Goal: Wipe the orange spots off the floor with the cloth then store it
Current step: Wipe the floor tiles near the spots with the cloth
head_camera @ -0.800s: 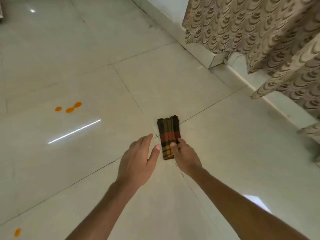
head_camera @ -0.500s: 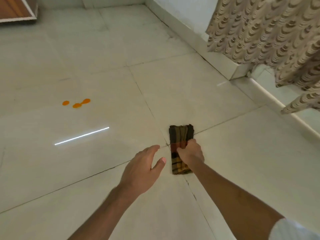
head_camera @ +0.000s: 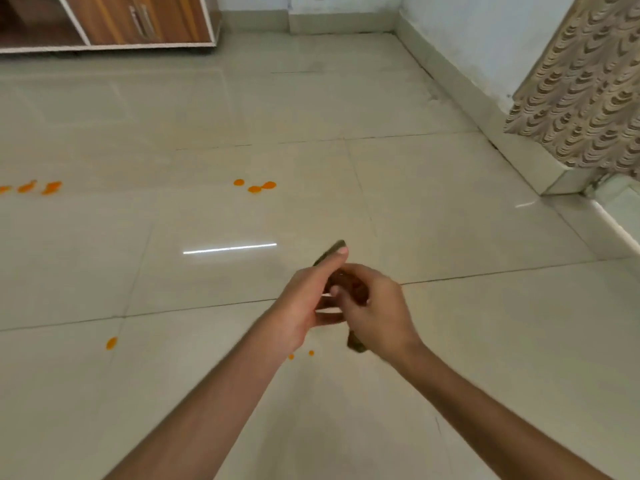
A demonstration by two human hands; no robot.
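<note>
Both hands hold the dark folded cloth (head_camera: 355, 344) above the pale tiled floor (head_camera: 450, 220). My right hand (head_camera: 375, 308) grips its middle from the right, and my left hand (head_camera: 306, 299) closes on it from the left, thumb along its upper end. Most of the cloth is hidden between the hands. Orange spots lie on the floor: three together (head_camera: 255, 186) ahead, a row (head_camera: 34, 187) at the far left, one (head_camera: 111, 342) at the near left, two small ones (head_camera: 300, 355) under my left wrist.
A wooden cabinet (head_camera: 138, 19) stands at the back left against the wall. A patterned curtain (head_camera: 585, 98) hangs at the right over a raised tiled ledge (head_camera: 519, 154). A bright light streak (head_camera: 228, 248) reflects on the floor.
The cloth has been lifted off the floor by my right hand, and my left hand has closed in on it. The view has tilted up, showing the cabinet and more orange spots.
</note>
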